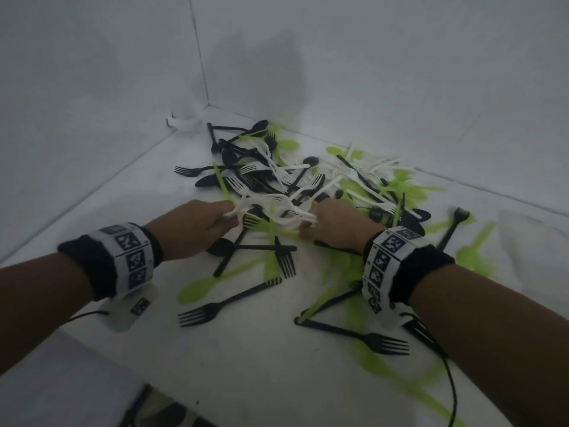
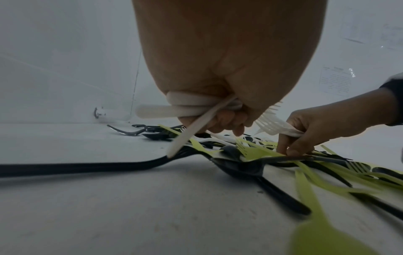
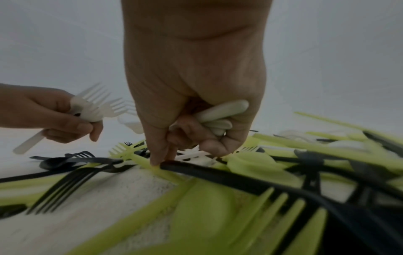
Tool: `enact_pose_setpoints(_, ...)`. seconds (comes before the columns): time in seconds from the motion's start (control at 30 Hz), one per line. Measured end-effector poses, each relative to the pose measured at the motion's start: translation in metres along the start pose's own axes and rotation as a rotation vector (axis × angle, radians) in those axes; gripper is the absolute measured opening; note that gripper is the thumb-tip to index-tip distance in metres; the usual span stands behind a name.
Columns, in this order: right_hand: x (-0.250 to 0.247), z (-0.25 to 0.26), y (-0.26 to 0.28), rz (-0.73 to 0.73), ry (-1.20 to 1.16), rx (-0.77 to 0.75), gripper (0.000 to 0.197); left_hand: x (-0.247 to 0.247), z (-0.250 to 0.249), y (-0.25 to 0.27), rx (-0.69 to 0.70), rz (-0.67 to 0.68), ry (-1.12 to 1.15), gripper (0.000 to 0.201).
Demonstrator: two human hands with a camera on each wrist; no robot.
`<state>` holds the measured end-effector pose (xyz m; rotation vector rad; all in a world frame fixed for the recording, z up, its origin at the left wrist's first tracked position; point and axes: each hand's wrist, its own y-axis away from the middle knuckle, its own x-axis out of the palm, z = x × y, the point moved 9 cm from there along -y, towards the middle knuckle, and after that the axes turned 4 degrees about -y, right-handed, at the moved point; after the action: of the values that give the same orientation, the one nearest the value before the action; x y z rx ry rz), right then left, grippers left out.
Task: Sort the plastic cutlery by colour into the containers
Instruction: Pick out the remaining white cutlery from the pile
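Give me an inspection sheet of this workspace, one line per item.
Surface: white table, set in a white-walled corner.
Job's things: mixed pile of black, green and white cutlery; loose black forks nearer the person.
Clutter: clear container in the far corner.
Grips: left hand holds white cutlery; right hand holds white pieces, a fingertip down on the pile.
Cables: black lead from the right wristband; another from the left.
Surroundings: white walls; papers on one wall.
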<state>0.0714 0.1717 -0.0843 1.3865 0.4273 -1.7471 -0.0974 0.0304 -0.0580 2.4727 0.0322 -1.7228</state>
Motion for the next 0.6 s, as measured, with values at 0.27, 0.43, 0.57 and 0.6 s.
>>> enact_pose_setpoints(0.27, -0.02, -0.001, 0.012, -0.089, 0.065, 0.008, 0.019, -0.004, -0.014, -0.02, 0.123, -0.032, -0.038, 0.031)
enact_pose_setpoints(0.43, -0.041, -0.009, 0.025, -0.21, 0.155, 0.066, 0.012, -0.002, -0.016, -0.033, 0.2, -0.037, -0.015, 0.034)
enact_pose_setpoints(0.57, -0.054, -0.018, 0.041, -0.34, 0.211, 0.135, 0.016, -0.003, -0.02, -0.043, 0.211, -0.031, -0.002, 0.033)
enact_pose_setpoints(0.6, -0.057, -0.021, 0.046, -0.371, 0.186, 0.167, 0.014, -0.004, -0.022, -0.046, 0.223, -0.038, 0.0, 0.033)
